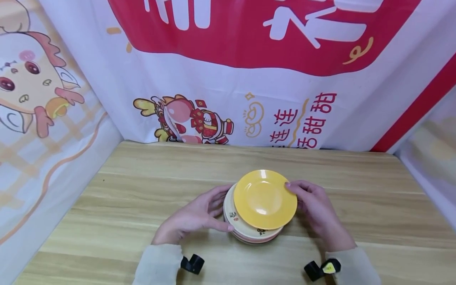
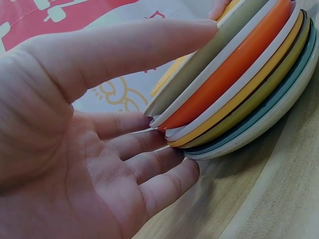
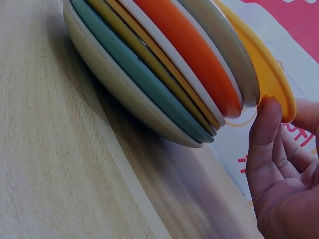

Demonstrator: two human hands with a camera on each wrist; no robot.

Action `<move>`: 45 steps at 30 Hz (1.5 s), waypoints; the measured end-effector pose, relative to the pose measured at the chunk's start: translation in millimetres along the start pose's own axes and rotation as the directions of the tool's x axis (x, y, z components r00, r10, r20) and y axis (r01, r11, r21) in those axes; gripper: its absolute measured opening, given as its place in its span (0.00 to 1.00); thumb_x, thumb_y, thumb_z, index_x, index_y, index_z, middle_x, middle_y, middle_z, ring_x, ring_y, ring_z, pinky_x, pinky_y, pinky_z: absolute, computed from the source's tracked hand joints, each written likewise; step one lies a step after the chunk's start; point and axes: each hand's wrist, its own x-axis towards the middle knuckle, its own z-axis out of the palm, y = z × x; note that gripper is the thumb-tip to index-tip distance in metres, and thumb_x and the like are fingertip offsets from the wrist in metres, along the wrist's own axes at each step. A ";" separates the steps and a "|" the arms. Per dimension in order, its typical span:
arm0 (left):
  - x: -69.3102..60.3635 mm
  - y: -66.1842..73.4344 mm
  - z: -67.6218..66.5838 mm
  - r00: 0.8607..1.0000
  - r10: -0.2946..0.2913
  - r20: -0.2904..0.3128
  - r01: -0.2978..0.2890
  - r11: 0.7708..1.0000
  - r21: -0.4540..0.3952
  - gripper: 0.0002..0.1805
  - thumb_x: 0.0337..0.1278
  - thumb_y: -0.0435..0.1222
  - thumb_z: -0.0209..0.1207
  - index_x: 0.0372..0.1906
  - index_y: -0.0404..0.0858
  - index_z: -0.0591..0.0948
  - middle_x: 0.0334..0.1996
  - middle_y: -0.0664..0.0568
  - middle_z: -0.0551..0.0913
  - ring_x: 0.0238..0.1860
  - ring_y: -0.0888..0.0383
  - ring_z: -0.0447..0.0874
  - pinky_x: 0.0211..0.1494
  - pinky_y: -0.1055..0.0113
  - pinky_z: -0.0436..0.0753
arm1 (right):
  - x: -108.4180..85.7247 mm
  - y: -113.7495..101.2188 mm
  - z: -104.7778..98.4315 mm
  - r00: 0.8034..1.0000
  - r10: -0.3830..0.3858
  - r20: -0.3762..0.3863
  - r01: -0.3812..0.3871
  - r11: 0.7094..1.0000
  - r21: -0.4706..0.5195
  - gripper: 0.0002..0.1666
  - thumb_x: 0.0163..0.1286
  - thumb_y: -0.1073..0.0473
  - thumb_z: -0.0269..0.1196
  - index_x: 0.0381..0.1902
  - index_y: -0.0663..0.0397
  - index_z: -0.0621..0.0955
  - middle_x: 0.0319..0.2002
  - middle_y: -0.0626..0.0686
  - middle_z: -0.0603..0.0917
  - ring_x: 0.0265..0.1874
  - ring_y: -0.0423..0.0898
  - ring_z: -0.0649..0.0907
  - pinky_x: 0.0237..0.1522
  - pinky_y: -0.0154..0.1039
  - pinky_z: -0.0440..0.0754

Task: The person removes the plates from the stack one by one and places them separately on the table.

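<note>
Around the stack (image 3: 149,64), both hands are working close in. My left hand (image 1: 196,211) is spreading open, thumb near eight o'clock, fingertips near ten, touching rims but pinching none. My right hand (image 1: 317,206) is pinching the yellow plate (image 1: 265,198) at two o'clock, thumb on top. That plate is lying between them, sitting off-centre toward one o'clock over the pale plate (image 1: 244,228), its right edge standing clear. Being round, it is showing no long axis; the right hand is nearer. Beyond, the table (image 1: 142,178) is meeting a cloth (image 1: 231,79) at twelve, cropped above. I am not seeing whether the plate's far edge is touching.
</note>
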 end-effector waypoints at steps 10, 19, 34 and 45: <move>1.9 3.3 0.1 1.000 0.000 -0.010 0.000 1.000 0.003 0.57 0.51 0.27 0.79 0.84 0.49 0.62 0.87 0.53 0.60 0.88 0.47 0.53 0.90 0.49 0.59 | -0.1 -3.8 -1.7 1.000 0.008 -0.005 -0.008 1.000 -0.007 0.33 0.75 0.40 0.70 0.65 0.59 0.81 0.46 0.43 0.88 0.39 0.39 0.86 0.44 0.32 0.92; 0.7 1.5 -0.2 1.000 -0.005 -0.009 0.005 1.000 -0.005 0.55 0.53 0.28 0.78 0.84 0.49 0.62 0.87 0.52 0.59 0.89 0.47 0.52 0.90 0.48 0.59 | -1.1 -3.6 -0.5 1.000 0.013 -0.012 -0.013 1.000 -0.009 0.34 0.75 0.40 0.70 0.65 0.60 0.81 0.47 0.43 0.87 0.39 0.40 0.86 0.44 0.32 0.92; 1.3 0.1 2.6 1.000 0.005 -0.024 -0.005 1.000 0.002 0.58 0.50 0.26 0.79 0.85 0.46 0.61 0.86 0.49 0.61 0.88 0.45 0.54 0.91 0.46 0.57 | -0.2 0.2 -40.3 0.997 -0.016 -0.074 0.024 0.994 0.104 0.11 0.79 0.44 0.67 0.49 0.41 0.86 0.42 0.35 0.88 0.40 0.35 0.86 0.46 0.28 0.90; 1.5 -2.8 0.6 1.000 0.008 -0.006 -0.007 1.000 0.019 0.56 0.54 0.30 0.79 0.85 0.49 0.60 0.86 0.50 0.60 0.88 0.45 0.53 0.90 0.46 0.59 | 2.6 4.4 -72.1 0.992 0.015 -0.129 0.016 0.973 0.232 0.10 0.77 0.44 0.68 0.48 0.39 0.85 0.41 0.37 0.88 0.40 0.35 0.87 0.45 0.29 0.92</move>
